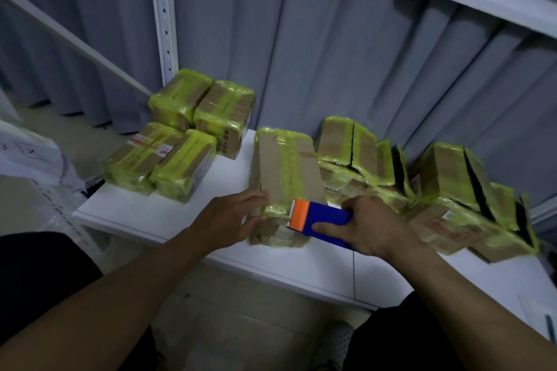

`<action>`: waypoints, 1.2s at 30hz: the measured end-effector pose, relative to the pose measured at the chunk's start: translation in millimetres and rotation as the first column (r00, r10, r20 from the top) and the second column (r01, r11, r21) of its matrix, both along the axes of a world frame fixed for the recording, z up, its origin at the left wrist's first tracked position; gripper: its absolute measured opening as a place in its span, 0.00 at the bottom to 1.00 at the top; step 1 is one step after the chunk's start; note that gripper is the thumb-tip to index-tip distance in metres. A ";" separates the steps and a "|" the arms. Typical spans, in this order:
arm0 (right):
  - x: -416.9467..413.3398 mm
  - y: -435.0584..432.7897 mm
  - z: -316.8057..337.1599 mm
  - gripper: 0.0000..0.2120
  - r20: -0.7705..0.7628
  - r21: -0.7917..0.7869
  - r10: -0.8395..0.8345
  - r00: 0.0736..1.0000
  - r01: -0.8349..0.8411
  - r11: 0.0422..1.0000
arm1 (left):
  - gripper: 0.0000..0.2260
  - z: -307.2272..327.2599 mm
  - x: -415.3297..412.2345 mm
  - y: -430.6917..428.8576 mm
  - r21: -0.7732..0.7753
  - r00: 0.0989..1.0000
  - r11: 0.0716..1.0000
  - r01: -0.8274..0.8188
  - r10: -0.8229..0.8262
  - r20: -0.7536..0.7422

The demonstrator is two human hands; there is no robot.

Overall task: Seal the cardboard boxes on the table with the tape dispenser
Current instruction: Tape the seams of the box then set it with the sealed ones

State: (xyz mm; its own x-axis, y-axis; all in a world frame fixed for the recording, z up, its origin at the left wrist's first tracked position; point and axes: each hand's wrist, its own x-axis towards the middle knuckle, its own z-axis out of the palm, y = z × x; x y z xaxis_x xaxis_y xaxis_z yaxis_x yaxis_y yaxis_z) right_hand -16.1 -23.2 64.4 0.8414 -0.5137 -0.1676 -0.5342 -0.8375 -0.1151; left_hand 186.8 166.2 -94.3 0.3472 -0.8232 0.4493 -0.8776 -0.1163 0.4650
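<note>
Centre box lies lengthwise, near-to-far, on the worktop. Left hand steadies its near-left edge, fingers straight. Right hand has its fingers clamped on the tape dispenser at the box's near end, so I'd guess the pull runs away.

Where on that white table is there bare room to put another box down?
Bare table shows between the four taped boxes at far left and the centre box touched by the left hand, running to the near edge. Another strip lies along the near edge, by the right hand holding the tape dispenser. The right side is crowded with piled boxes.
</note>
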 end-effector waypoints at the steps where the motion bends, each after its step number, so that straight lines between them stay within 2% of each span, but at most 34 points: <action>1: 2.0 0.6 -0.6 0.27 -0.001 -0.016 0.005 1.000 -0.005 1.000 | 0.22 -0.3 -1.3 1.1 0.000 1.000 1.000 -0.003 0.003 0.015; 7: 13.7 3.3 -6.9 0.32 -0.038 0.017 0.008 0.999 -0.007 1.000 | 0.20 5.3 -5.9 13.8 -0.003 0.995 1.000 0.007 -0.007 0.104; 11: 20.1 4.9 -8.2 0.31 -0.072 0.033 0.000 0.997 0.002 0.999 | 0.30 12.6 -13.2 15.5 0.050 0.969 0.999 -0.020 0.007 0.247; 15: 24.7 4.0 -6.1 0.32 -0.107 0.037 0.000 0.994 0.004 0.999 | 0.18 19.7 -14.7 9.9 -0.028 0.993 0.998 -0.051 0.054 0.102; 17: 24.5 4.7 -7.2 0.31 -0.110 0.029 -0.004 0.994 0.007 1.000 | 0.15 21.4 -13.2 1.1 -0.053 0.993 0.998 -0.037 0.043 0.111; 20: 22.3 4.6 -8.6 0.32 -0.096 0.038 -0.015 0.995 0.018 0.999 | 0.17 21.1 -8.8 -6.1 -0.021 0.993 0.998 0.060 -0.057 0.101; 29: 8.2 10.6 -12.0 0.32 -0.005 0.121 -0.036 0.999 0.037 0.992 | 0.22 26.0 6.9 1.0 0.060 0.976 0.988 0.143 -0.151 0.157; 36: -21.5 9.1 -1.3 0.30 0.017 0.072 -0.073 0.997 0.072 0.995 | 0.14 30.5 1.2 9.4 0.075 0.972 0.993 0.086 -0.100 0.214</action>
State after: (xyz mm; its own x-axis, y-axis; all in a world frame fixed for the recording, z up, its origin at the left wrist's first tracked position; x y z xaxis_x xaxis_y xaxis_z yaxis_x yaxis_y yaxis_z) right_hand -37.6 -14.1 63.1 0.8058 -0.5609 -0.1899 -0.5904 -0.7858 -0.1841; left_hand 188.0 175.6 -63.8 0.1679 -0.8772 0.4499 -0.9651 -0.0532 0.2565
